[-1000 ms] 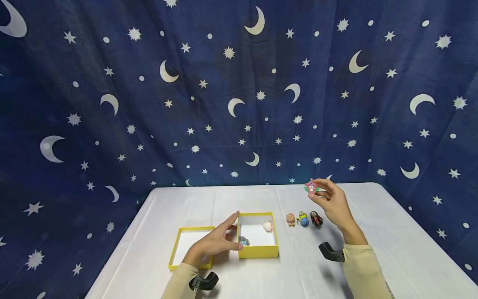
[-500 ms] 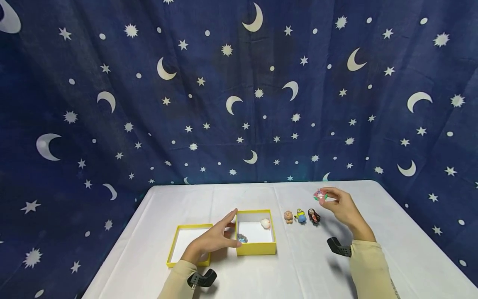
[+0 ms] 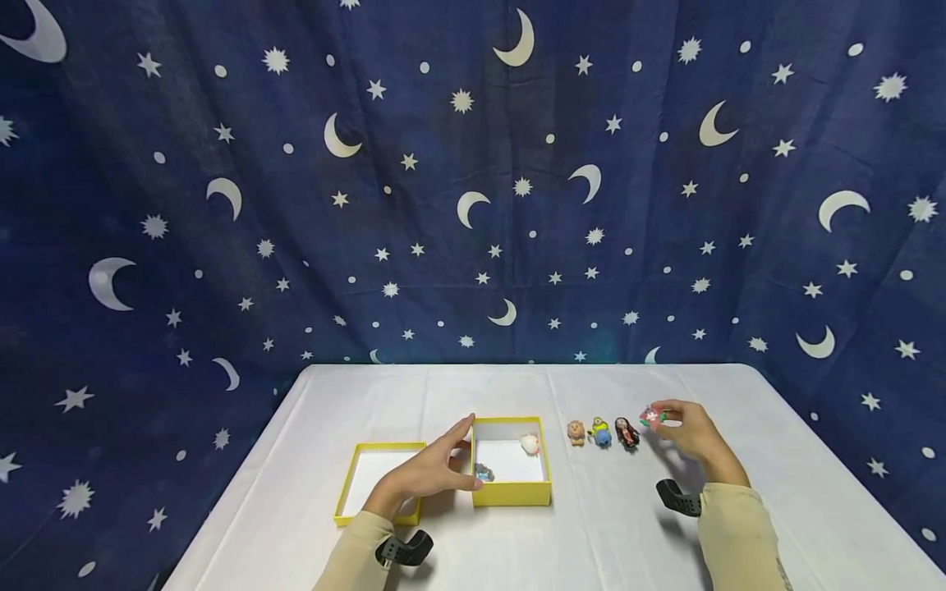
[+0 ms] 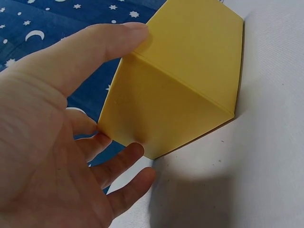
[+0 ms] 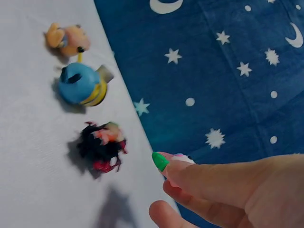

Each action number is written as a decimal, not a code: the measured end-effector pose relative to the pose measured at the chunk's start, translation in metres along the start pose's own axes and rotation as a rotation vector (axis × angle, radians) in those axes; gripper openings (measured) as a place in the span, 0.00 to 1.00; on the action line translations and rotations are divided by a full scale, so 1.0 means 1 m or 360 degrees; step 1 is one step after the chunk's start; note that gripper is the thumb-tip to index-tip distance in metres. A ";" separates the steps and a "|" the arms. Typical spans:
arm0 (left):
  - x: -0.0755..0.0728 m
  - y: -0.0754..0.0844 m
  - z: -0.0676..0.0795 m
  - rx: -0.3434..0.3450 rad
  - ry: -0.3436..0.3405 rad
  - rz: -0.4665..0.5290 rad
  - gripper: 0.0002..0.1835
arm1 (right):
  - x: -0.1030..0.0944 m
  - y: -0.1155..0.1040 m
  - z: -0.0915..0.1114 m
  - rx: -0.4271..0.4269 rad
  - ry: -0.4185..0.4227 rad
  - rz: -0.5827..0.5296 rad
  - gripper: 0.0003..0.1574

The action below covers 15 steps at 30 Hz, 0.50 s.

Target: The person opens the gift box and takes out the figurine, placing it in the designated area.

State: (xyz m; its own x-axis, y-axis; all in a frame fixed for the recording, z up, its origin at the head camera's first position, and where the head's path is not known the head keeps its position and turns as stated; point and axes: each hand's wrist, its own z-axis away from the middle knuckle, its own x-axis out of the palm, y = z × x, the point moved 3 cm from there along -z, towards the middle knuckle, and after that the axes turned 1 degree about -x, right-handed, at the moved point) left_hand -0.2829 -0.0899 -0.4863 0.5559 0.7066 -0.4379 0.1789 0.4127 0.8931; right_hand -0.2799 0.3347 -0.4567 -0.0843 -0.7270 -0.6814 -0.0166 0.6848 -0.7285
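Note:
In the head view, my right hand (image 3: 691, 432) pinches a small pink toy figurine (image 3: 652, 416) with green parts between thumb and fingers, low over the right side of the table. Most of that figurine is covered by the thumb in the right wrist view, where a green tip (image 5: 160, 161) sticks out. My left hand (image 3: 420, 476) holds the left side of an open yellow box (image 3: 512, 494), thumb at its front corner and index finger at the back corner. Inside the box lie a white figurine (image 3: 530, 444) and a blue-grey one (image 3: 484, 473).
A row of three figurines stands left of my right hand: a tan one (image 3: 576, 432), a blue and yellow Minion (image 3: 601, 432) and a dark-haired one (image 3: 626, 433). A yellow-rimmed box lid (image 3: 360, 476) lies partly behind my left arm. A starry curtain (image 3: 443, 205) hangs behind the white table.
My right hand has moved right and down with the pink figurine, from above the row to its right end. My left hand stays on the box.

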 end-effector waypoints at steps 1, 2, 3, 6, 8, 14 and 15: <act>0.000 0.000 0.000 0.0016 -0.0002 -0.0015 0.59 | 0.002 0.003 -0.001 0.0029 -0.0016 -0.0007 0.27; 0.001 -0.001 0.000 0.0024 -0.0004 -0.0023 0.59 | 0.003 0.005 -0.001 0.0065 -0.0031 -0.0018 0.27; 0.001 -0.001 -0.001 0.0033 -0.0008 -0.0032 0.59 | 0.005 0.008 -0.001 0.0100 -0.0052 -0.0034 0.27; 0.001 -0.001 -0.002 0.0058 -0.0018 -0.0058 0.59 | 0.009 0.014 -0.002 0.0182 -0.0094 -0.0037 0.27; 0.000 -0.001 -0.003 0.0070 -0.0020 -0.0058 0.59 | 0.011 0.018 -0.002 0.0185 -0.0094 0.0004 0.27; -0.002 -0.002 -0.003 0.0056 -0.0016 -0.0043 0.59 | 0.015 0.021 -0.005 0.0152 -0.0090 0.0108 0.27; -0.002 -0.002 -0.003 0.0047 -0.0014 -0.0039 0.59 | 0.015 0.021 -0.006 0.0161 -0.0098 0.0120 0.27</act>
State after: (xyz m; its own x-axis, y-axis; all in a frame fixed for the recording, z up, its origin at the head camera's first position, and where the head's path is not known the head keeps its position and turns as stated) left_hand -0.2866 -0.0909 -0.4878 0.5584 0.6911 -0.4588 0.2165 0.4125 0.8849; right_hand -0.2879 0.3381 -0.4817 -0.0201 -0.6776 -0.7352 0.0883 0.7312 -0.6764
